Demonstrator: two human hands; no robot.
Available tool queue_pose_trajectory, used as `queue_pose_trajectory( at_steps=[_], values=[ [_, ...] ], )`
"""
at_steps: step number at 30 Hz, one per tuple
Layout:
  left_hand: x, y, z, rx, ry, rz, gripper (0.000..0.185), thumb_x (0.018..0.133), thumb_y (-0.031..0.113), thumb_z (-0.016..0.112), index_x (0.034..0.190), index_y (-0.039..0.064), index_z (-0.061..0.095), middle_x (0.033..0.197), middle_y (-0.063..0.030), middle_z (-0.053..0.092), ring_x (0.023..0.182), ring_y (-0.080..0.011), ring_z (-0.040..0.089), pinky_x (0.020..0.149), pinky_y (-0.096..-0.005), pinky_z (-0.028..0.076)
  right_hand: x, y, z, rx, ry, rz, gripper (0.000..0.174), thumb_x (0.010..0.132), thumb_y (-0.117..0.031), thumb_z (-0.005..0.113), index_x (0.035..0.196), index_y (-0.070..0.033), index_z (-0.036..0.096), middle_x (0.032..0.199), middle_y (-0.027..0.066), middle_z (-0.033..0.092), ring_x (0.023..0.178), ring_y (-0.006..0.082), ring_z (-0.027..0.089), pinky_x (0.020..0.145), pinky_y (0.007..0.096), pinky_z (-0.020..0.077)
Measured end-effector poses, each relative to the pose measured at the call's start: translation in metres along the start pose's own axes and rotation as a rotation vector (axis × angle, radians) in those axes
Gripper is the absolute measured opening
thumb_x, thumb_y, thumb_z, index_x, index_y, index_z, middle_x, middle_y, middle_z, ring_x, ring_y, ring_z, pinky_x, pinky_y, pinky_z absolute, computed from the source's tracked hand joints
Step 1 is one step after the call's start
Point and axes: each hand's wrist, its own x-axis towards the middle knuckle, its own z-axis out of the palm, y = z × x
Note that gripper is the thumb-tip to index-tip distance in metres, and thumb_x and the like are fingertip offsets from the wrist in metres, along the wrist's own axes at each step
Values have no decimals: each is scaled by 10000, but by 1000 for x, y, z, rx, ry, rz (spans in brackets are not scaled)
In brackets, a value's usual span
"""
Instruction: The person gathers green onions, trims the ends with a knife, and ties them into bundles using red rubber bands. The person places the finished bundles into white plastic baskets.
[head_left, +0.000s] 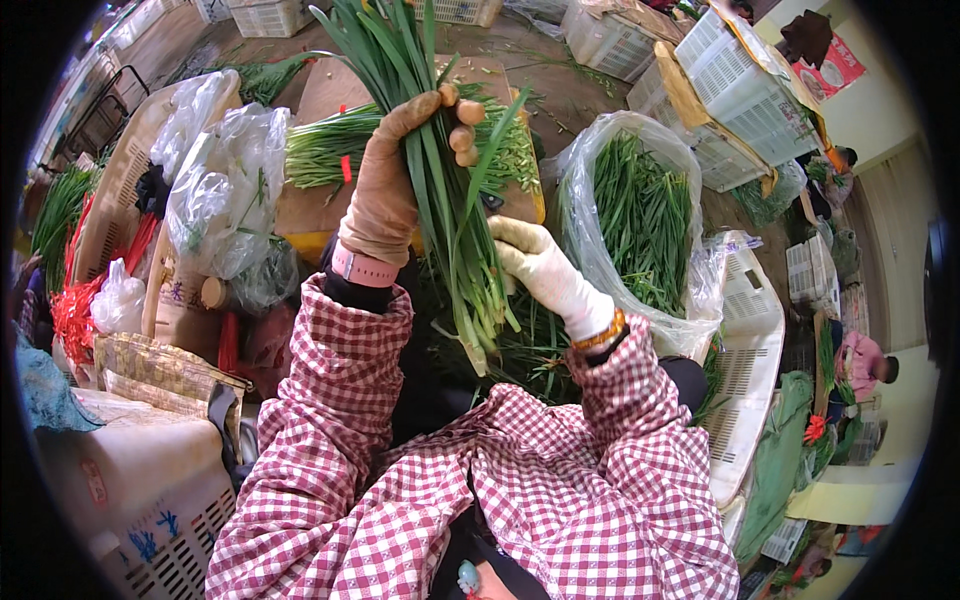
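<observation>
My left hand (420, 142), in a tan-stained glove, is closed around a bunch of long flat green leaves, likely garlic chives (450, 195). The leaf ends fan out at the top; the pale stem ends hang down towards my lap. At the bunch's right side is my right hand (532, 259) in a whitish glove, fingers bent against the lower stems. Whether they pinch any stalk is hidden. Beyond my hands, a tied bundle of the same greens (330, 146) with red bands lies on a low board (315, 214). Cut pale pieces (517, 161) are scattered there too.
To the right stands a clear plastic-lined container (574, 217) filled with loose greens (637, 217), beside a white crate (739, 375). At left are plastic bags (232, 180), red ties (79, 315) and a white crate (150, 480). Stacked crates (742, 90) and people (862, 364) appear farther right.
</observation>
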Motion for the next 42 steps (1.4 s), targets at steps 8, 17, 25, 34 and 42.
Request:
queue_pose_trajectory(
  at_steps=[8,17,25,34,42],
  values=[
    [2,5,-1,194,156,97,207,974,230,638,1084,54,637,1004,-83,696,783,-139,653,711,-270,571,-92,35,-24,-1215,76,363,269,931,-297,637,1123,-124,712,1002,131,737,901,297,710,823,401,559],
    [-1,-8,2,260,199,63,223,981,184,615,1152,44,644,1114,-99,705,853,-141,639,817,-292,546,-12,-32,25,-668,498,-237,227,888,-110,738,1084,-14,675,789,47,691,674,58,624,615,243,500],
    [-1,-11,-3,280,190,77,255,987,143,625,1220,39,613,1007,-24,654,797,-94,602,764,-259,539,-35,5,8,-562,433,-106,104,910,-126,700,966,-46,665,743,94,702,619,139,681,600,274,532],
    [-1,-11,-5,259,191,83,262,978,133,632,1212,17,612,970,-27,635,778,-95,560,718,-219,485,-71,0,-21,-718,475,171,207,902,-203,711,1017,-33,681,746,71,685,687,125,645,641,289,516],
    [-7,-11,0,392,292,60,227,978,166,641,1172,49,628,992,-27,649,773,-113,579,724,-244,513,-25,-20,19,-712,421,-67,173,876,-178,732,970,-45,672,774,98,699,710,187,688,649,312,539]
  ],
)
